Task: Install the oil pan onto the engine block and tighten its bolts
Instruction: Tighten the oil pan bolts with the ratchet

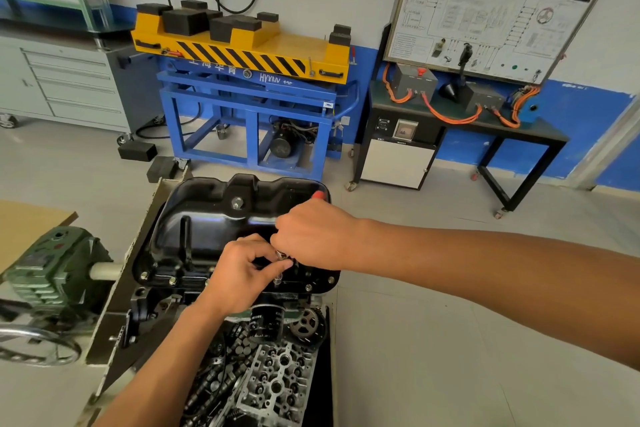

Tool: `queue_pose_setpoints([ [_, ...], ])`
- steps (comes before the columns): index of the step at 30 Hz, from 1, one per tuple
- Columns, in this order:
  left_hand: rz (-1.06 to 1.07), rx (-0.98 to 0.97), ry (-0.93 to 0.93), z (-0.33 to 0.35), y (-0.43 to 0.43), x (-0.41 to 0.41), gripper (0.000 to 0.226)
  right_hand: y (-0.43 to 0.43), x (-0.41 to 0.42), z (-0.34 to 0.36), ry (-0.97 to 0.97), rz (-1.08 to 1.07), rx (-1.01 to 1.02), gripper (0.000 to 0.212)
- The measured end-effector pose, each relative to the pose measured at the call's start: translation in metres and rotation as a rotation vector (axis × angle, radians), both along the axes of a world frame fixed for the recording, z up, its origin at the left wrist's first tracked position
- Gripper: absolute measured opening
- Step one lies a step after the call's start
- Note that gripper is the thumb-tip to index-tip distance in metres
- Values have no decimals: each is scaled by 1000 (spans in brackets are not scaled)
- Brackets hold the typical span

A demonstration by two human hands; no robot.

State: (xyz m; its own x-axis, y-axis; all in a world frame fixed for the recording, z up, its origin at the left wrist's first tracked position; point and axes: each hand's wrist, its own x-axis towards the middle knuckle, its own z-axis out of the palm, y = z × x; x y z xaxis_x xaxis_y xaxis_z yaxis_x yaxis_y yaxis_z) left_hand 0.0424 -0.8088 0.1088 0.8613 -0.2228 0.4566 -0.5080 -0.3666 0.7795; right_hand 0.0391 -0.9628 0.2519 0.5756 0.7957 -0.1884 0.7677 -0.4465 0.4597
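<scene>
Two hands on one tool. Right hand (311, 236) has its fingers curled round a red-handled tool (318, 195). Only the red end shows past the knuckles, so I can't tell the exact type. Left hand (239, 274) pinches the tool's shiny metal end between thumb and forefinger, just under the right fist. A socket (277, 279) stands upright below that pinch, on the near flange of the oil pan (207, 218).

The black oil pan sits sump-up on the engine block (152, 302), flange down on it. Flange bolts (172, 282) show along the near edge: two at the left corner, two near the right corner. How far in they are can't be judged. The drain plug (237, 203) is on the far wall of the sump.

An oil filter (265, 322) hangs just below the near flange, with a sprocket (306, 324) beside it. A cylinder head (277, 381) and loose dark parts lie in the tray underneath.

On the left, a green gearbox (52, 270) with a handwheel (38, 343) carries the stand.

Behind, well apart:
- yellow lift platform (242, 45) with black pads, on a blue frame (249, 114)
- wiring training board (502, 7) over a black tabletop (485, 125) with orange cables
- grey drawer cabinet (69, 87)
- two black blocks (137, 151) on the floor
</scene>
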Motion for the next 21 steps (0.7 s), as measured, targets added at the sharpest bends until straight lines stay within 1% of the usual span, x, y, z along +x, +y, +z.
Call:
queue_pose_setpoints([
  [3, -33, -3, 91, 1, 5, 1, 9, -2, 6, 3, 42, 82, -46, 22],
  [6, -72, 5, 136, 6, 8, 2, 12, 0, 11, 8, 45, 172, -72, 27],
  [11, -70, -44, 156, 5, 11, -1, 9, 5, 10, 8, -68, 259, -67, 27],
  [14, -42, -64, 149, 1, 10, -2, 6, 9, 7, 7, -43, 185, -49, 17],
  [16, -49, -53, 116, -2, 8, -2, 7, 9, 7, 6, -12, 95, -24, 30],
  [17, -58, -55, 98, -4, 8, -1, 8, 9, 7, 4, 18, 51, 2, 32],
  [18, -71, -65, 85, -5, 8, -1, 10, 8, 7, 1, 57, 11, 45, 28],
  [19, -83, -79, 78, -5, 8, -1, 16, 7, 6, -1, 91, -21, 96, 27],
  [21, -87, -111, 65, -6, 8, -2, 32, 5, 6, -7, 144, -77, 195, 32],
])
